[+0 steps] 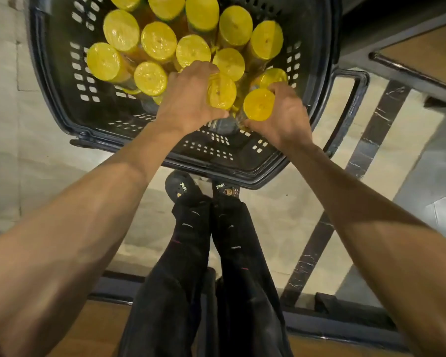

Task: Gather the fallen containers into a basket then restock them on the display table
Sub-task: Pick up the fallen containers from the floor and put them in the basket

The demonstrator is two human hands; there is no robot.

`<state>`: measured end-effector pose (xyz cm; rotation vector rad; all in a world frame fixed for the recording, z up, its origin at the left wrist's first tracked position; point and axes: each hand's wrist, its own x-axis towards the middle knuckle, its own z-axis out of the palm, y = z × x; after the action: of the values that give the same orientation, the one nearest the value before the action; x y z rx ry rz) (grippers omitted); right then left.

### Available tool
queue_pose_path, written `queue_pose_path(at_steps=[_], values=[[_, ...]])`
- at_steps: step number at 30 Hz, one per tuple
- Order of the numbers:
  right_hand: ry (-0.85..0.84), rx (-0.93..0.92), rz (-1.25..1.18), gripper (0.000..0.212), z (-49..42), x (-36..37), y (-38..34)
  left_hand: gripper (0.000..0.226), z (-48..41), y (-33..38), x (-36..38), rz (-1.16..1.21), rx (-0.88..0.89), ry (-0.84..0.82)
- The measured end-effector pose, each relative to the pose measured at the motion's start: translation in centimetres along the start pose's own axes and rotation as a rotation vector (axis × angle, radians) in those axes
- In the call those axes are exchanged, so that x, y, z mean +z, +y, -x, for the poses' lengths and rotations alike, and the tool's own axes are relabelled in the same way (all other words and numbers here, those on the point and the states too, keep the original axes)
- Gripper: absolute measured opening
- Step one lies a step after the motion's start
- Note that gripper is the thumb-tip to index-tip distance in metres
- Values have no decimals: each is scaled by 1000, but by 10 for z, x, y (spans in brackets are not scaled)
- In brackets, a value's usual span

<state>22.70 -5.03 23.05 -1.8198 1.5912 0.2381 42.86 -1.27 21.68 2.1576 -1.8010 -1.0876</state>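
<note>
Clutching a yellow-lidded cylindrical container (222,92) in the left hand (188,101), another in the right hand (283,119), the person should keep both upright in the dark slotted plastic basket (57,81).

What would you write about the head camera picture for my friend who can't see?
Seen from above, the left hand and right hand each grip one of the yellow-lidded containers crowding a dark plastic basket. The basket sits on a pale floor, past the person's black trousers and shoes.
</note>
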Motion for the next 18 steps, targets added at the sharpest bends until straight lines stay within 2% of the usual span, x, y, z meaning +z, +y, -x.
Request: queue_pose_path(at_steps=[4,9,18], values=[[25,-9,33,80,-8,15,7,81,-9,-9,22,-84,29,-6],[93,-18,144,74,-16,39,2,77,-14,-19,42,-266,49,75],[173,30,104,76,-23,70,-3,70,-22,-31,65,-396,67,190]])
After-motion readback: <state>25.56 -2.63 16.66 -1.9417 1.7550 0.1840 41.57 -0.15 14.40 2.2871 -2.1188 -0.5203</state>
